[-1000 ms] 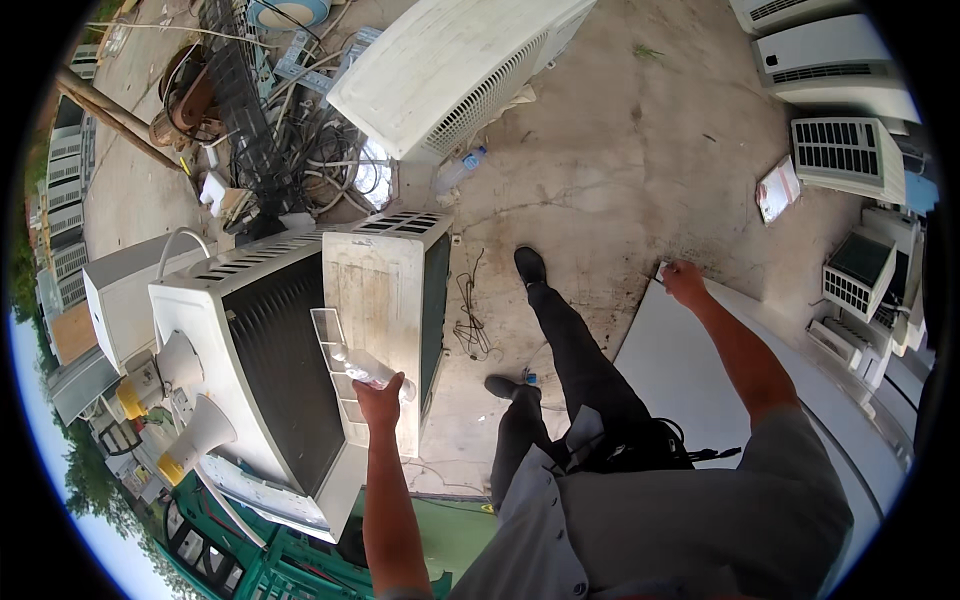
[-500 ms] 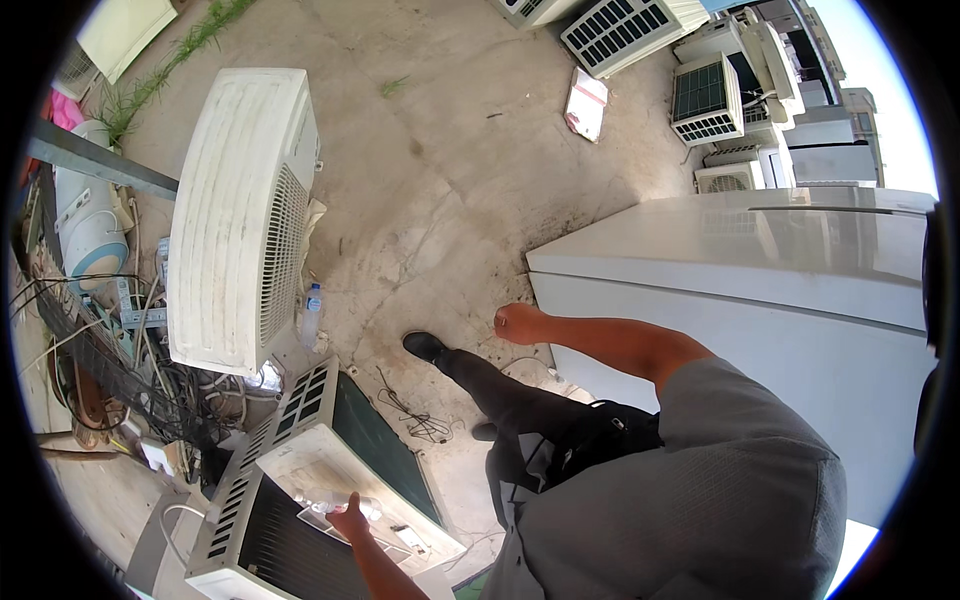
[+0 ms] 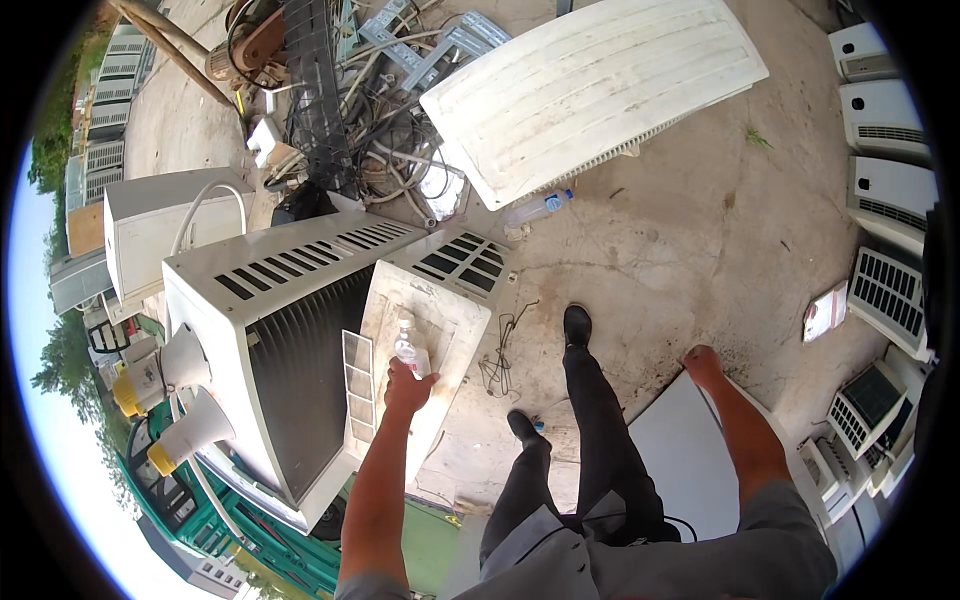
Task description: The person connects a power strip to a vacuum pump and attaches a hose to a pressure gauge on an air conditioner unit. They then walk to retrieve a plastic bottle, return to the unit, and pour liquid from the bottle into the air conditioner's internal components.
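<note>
My left hand (image 3: 408, 388) is closed round a clear plastic bottle (image 3: 410, 342), over the pale casing of an air-conditioner unit (image 3: 448, 312). Beside the bottle, a slim white grid frame (image 3: 359, 380) leans on the same unit. My right hand (image 3: 702, 366) is closed, low at my right side, by the corner of a large white appliance (image 3: 678, 440); whatever its fingers hold, if anything, is hidden.
A larger slatted unit (image 3: 240, 300) stands left. Ahead lie a long white casing (image 3: 600, 90), a second plastic bottle (image 3: 538, 208) and tangled cables (image 3: 390, 150). Loose wire (image 3: 505, 350) lies near my feet. More air-conditioner units (image 3: 885, 205) line the right.
The view has swung left, so the units and the cable heap sit further right in the picture. My left hand still holds the bottle, now upright; my right hand stays closed.
</note>
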A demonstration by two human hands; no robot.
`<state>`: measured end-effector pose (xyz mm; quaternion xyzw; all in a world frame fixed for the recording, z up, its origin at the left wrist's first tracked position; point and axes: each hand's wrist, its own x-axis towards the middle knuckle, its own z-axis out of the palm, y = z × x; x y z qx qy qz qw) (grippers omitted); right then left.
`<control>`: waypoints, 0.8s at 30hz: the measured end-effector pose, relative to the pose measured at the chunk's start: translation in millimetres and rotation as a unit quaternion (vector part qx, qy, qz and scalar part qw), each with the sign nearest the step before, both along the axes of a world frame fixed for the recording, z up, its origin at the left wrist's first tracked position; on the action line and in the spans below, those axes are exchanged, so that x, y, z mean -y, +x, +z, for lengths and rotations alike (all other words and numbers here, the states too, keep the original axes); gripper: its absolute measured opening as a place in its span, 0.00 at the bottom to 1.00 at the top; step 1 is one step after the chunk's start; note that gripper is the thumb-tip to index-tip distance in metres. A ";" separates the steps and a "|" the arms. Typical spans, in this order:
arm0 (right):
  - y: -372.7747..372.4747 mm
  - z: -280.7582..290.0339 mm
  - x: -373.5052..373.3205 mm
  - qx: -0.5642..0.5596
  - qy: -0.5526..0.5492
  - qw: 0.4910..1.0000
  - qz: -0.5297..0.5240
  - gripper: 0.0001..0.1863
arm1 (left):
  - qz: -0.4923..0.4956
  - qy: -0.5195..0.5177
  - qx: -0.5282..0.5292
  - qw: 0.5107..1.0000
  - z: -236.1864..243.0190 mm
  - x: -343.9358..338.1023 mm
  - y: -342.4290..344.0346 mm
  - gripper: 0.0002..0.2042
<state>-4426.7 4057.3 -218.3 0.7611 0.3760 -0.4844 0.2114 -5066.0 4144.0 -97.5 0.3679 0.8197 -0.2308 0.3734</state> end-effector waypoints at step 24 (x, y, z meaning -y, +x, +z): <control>-304.6 -315.8 -315.7 -0.006 0.234 0.775 0.587 0.17 | 0.056 -0.002 0.086 0.995 17.1 -29.3 11.2 0.44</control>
